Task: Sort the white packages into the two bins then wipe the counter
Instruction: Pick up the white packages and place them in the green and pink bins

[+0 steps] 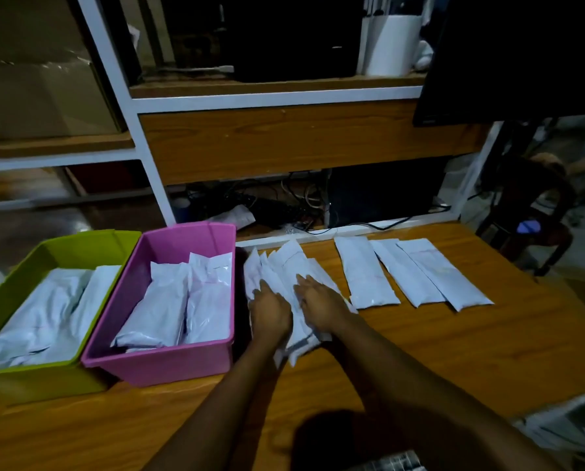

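Note:
A fanned stack of white packages [286,263] lies on the wooden counter [420,351] just right of the pink bin [162,363]. My left hand [270,312] grips the stack's left side. My right hand [318,302] lies on its right side with fingers spread over the packages. Three more white packages [364,271] [406,273] [444,273] lie side by side further right. The pink bin holds several white packages [182,300]. The green bin [32,379] at the far left also holds white packages [43,314].
White-framed wooden shelving [284,144] rises behind the counter, with tangled cables [284,198] in the gap below it. A dark monitor [522,56] hangs at the upper right. A dark chair [529,212] stands beyond the counter's right end. A shadow falls on the counter's near edge.

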Available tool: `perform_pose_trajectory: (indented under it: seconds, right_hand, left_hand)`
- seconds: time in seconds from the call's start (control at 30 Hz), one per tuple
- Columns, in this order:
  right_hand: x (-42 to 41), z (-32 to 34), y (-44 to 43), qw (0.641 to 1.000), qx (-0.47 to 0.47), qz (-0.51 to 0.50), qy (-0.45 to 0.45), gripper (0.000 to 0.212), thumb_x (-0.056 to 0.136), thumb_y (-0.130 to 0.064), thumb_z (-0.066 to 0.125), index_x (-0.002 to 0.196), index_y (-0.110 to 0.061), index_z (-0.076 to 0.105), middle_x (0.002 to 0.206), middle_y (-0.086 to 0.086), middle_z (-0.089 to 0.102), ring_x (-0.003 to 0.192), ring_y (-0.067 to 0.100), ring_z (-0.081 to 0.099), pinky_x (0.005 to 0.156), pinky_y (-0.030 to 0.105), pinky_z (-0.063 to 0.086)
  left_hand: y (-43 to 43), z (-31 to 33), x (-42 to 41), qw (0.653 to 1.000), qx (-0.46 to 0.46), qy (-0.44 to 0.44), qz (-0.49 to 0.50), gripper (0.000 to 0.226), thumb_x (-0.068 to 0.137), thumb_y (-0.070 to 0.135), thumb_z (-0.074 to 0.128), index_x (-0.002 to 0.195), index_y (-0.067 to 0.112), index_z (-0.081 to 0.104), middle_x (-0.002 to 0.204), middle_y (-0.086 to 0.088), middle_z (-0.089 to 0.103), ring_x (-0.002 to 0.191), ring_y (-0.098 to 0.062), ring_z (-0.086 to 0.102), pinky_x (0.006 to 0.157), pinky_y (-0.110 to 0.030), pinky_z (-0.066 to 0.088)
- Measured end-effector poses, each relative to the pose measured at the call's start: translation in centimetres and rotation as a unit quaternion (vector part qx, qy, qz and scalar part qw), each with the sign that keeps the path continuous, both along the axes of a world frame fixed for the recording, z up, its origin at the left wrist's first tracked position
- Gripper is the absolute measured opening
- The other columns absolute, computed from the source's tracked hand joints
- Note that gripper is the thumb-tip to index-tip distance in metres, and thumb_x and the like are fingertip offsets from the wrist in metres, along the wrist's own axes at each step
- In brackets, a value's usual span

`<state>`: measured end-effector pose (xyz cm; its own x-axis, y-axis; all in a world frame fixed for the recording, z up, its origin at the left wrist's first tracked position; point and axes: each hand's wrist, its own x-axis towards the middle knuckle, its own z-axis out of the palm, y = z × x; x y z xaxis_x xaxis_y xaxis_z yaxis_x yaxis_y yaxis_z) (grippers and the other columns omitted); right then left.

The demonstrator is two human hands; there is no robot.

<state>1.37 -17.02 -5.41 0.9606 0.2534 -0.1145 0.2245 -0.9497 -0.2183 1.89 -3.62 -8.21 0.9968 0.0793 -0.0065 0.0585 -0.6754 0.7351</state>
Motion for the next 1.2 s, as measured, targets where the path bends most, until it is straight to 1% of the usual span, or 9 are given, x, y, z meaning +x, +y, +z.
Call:
perform_pose_trajectory:
  seconds: [0.07, 0.17, 0.27, 0.37, 0.47, 0.7, 0.87, 1.0, 1.2]
  right_hand:
    - [0.8, -1.7, -1.3, 1.000, -0.001, -0.009, 0.006, 0.041, 0.097, -0.020, 0.046, 0.134, -0.003, 0.047, 0.149, 0.015, 0.039, 0.139, 0.029, 0.033, 0.108, 0.040, 0.034]
    - [2.0, -2.8, -3.1, 0.996, 0.005, -0.061, -0.058, 0.029, 0.097, -0.019, 0.042, 0.119, -0.008, 0.058, 0.123, 0.014, 0.057, 0.118, 0.032, 0.051, 0.089, 0.040, 0.042]
    - [3.9, -2.3, -4.2, 0.993, -0.046, -0.079, -0.073, 0.037, 0.098, -0.034, 0.042, 0.128, -0.016, 0.051, 0.123, 0.012, 0.051, 0.116, 0.033, 0.048, 0.085, 0.041, 0.044]
    - [4.6, -2.8, -4.9, 0.991, -0.071, -0.111, -0.030, 0.054, 0.096, -0.046, 0.043, 0.144, -0.023, 0.036, 0.137, 0.012, 0.037, 0.124, 0.031, 0.038, 0.093, 0.040, 0.043]
    - [4.3, -4.2, -5.5, 0.990, -0.048, -0.128, -0.048, 0.053, 0.095, -0.045, 0.046, 0.144, -0.024, 0.039, 0.139, 0.009, 0.036, 0.123, 0.029, 0.036, 0.093, 0.038, 0.044]
    - [4.3, -2.8, -5.5, 0.981, 0.018, -0.183, -0.070, 0.029, 0.097, -0.015, 0.047, 0.122, -0.015, 0.063, 0.124, 0.009, 0.052, 0.113, 0.029, 0.048, 0.089, 0.037, 0.047]
    - [2.6, 0.6, -6.8, 0.967, -0.015, -0.205, -0.152, 0.029, 0.098, -0.014, 0.042, 0.116, -0.016, 0.065, 0.122, 0.008, 0.054, 0.111, 0.031, 0.045, 0.085, 0.041, 0.045]
    - [0.0, 3.1, -8.2, 0.943, 0.043, -0.231, -0.237, 0.028, 0.092, -0.010, 0.053, 0.118, -0.014, 0.065, 0.130, 0.006, 0.057, 0.116, 0.031, 0.048, 0.086, 0.042, 0.046]
    - [-6.9, 5.3, -6.7, 0.858, 0.245, -0.210, -0.401, 0.025, 0.088, -0.002, 0.064, 0.112, 0.004, 0.067, 0.124, 0.017, 0.064, 0.120, 0.034, 0.057, 0.097, 0.041, 0.048]
  left_hand:
    - [0.2, -2.4, 1.4, 0.999, -0.027, -0.029, -0.014, 0.052, 0.095, 0.041, 0.035, 0.121, 0.000, 0.054, 0.118, -0.018, 0.062, 0.107, -0.036, 0.059, 0.093, -0.049, 0.046]
    - [-0.1, -2.4, 2.2, 0.997, 0.042, -0.066, -0.005, 0.034, 0.092, 0.022, 0.037, 0.096, 0.003, 0.064, 0.100, -0.014, 0.066, 0.096, -0.033, 0.058, 0.086, -0.043, 0.047]
    - [-1.0, -2.1, 2.1, 0.993, 0.053, -0.097, -0.045, 0.035, 0.093, 0.020, 0.044, 0.120, 0.011, 0.064, 0.124, -0.009, 0.059, 0.119, -0.034, 0.044, 0.099, -0.039, 0.039]
    - [-1.7, -3.5, 2.6, 0.994, 0.020, -0.075, -0.073, 0.050, 0.097, 0.041, 0.037, 0.142, 0.020, 0.046, 0.156, -0.007, 0.028, 0.145, -0.032, 0.015, 0.117, -0.039, 0.018]
    - [-2.4, -4.7, 3.1, 0.994, 0.011, -0.052, -0.091, 0.059, 0.097, 0.051, 0.032, 0.151, 0.029, 0.025, 0.162, -0.002, 0.004, 0.149, -0.024, -0.003, 0.118, -0.033, 0.001]
    - [-3.1, -3.0, 3.1, 0.994, 0.032, -0.065, -0.078, 0.039, 0.104, 0.018, 0.036, 0.139, 0.007, 0.047, 0.153, -0.011, 0.033, 0.145, -0.023, 0.025, 0.121, -0.029, 0.007]
    - [-2.8, 0.3, 1.9, 0.992, 0.011, -0.120, -0.038, 0.038, 0.103, 0.015, 0.038, 0.140, 0.010, 0.047, 0.155, 0.000, 0.029, 0.146, -0.019, 0.019, 0.113, -0.010, 0.001]
    - [-2.6, 3.8, 0.5, 0.979, 0.033, -0.190, -0.070, 0.039, 0.102, 0.015, 0.040, 0.141, 0.010, 0.045, 0.156, -0.002, 0.028, 0.148, -0.025, 0.009, 0.120, -0.043, 0.019]
    - [-1.4, 9.1, -4.6, 0.955, 0.037, -0.287, -0.062, 0.042, 0.102, 0.018, 0.042, 0.143, 0.010, 0.043, 0.156, 0.002, 0.027, 0.149, -0.019, 0.003, 0.119, -0.037, 0.019]
